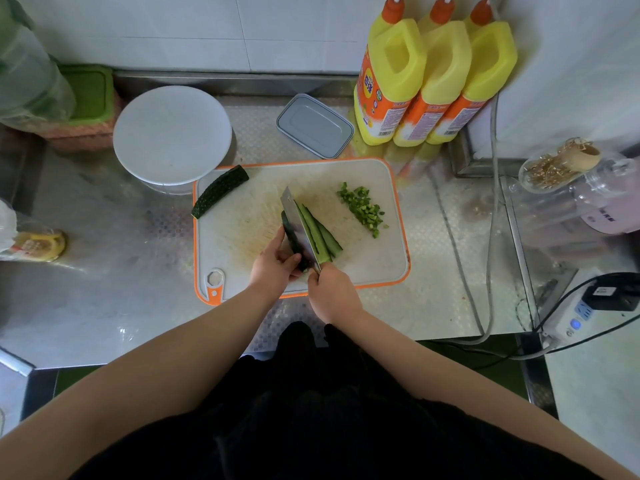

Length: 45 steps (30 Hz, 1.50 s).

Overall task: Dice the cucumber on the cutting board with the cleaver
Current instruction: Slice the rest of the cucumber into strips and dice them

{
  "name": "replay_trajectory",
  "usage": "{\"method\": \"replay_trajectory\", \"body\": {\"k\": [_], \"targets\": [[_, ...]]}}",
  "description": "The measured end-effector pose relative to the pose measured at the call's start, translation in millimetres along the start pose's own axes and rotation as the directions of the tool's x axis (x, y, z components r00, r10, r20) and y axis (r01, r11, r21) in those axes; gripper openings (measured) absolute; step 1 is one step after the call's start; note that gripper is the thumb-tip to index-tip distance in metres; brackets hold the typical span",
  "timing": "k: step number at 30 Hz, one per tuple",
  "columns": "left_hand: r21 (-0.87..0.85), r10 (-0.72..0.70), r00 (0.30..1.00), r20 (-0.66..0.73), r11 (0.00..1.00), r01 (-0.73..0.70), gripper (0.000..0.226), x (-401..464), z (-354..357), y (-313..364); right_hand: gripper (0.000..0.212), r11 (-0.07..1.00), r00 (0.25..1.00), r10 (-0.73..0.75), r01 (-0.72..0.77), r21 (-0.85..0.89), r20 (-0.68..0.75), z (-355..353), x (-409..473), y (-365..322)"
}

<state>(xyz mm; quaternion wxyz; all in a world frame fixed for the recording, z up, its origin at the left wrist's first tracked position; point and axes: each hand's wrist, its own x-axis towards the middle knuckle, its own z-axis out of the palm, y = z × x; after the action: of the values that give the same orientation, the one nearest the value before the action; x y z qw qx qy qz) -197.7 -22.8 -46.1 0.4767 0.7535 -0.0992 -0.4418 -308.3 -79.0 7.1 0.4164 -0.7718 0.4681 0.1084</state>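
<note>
Cutting board (242, 237), white with orange rim, on the steel table (104, 289): my right hand (334, 294), fingers wrapped round the cleaver (299, 223) handle, blade set lengthwise into the cucumber piece (293, 242) that my left hand (275, 266) grips, fingers curled on its near end. Beside the blade, to its right, lie long cucumber strips (320, 233); farther right, a heap of dice (363, 207); at the board's far left corner, one uncut cucumber chunk (220, 191).

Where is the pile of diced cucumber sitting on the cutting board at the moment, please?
In the head view, the diced cucumber lies on the cutting board's far right part, right of the cleaver and the cucumber strips.
</note>
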Motion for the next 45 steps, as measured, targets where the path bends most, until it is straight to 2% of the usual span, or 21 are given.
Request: {"method": "replay_trajectory", "body": {"k": [9, 15, 20, 24, 34, 39, 45], "targets": [[0.038, 0.005, 1.000, -0.011, 0.999, -0.004, 0.068, 4, 0, -6, 0.041, 0.999, 1.000, 0.008, -0.009, -0.037, -0.016, 6, 8, -12], [0.035, -0.002, 1.000, -0.016, 0.999, 0.003, 0.068, 8, 1, -10, 0.040, 0.998, 0.999, 0.036, -0.035, 0.050, -0.022, 9, 1, -9], [0.053, 0.002, 1.000, 0.002, 0.999, -0.002, 0.070, 8, 1, -10, 0.039, 1.000, 1.000, 0.028, -0.028, -0.002, -0.009, 10, 1, -7], [0.071, -0.008, 1.000, -0.008, 0.997, 0.009, 0.068, 7, -1, -8, 0.046, 0.997, 0.999, 0.046, -0.046, -0.055, -0.004, 10, 12, -14], [0.068, 0.000, 1.000, 0.008, 0.998, 0.000, 0.068, 2, -2, -2, 0.049, 0.992, 0.992, 0.123, -0.123, -0.027, -0.007, 14, 6, -7], [0.154, 0.026, 1.000, -0.005, 0.988, -0.025, 0.066, -3, -3, 5, 0.053, 0.995, 0.998, 0.067, -0.068, -0.075, -0.018, 12, 23, -20], [0.041, 0.003, 1.000, 0.004, 0.999, -0.003, 0.069, 3, -1, -2, 0.050, 0.982, 0.986, 0.164, -0.163, -0.100, 0.006, 14, 4, -3]]}}
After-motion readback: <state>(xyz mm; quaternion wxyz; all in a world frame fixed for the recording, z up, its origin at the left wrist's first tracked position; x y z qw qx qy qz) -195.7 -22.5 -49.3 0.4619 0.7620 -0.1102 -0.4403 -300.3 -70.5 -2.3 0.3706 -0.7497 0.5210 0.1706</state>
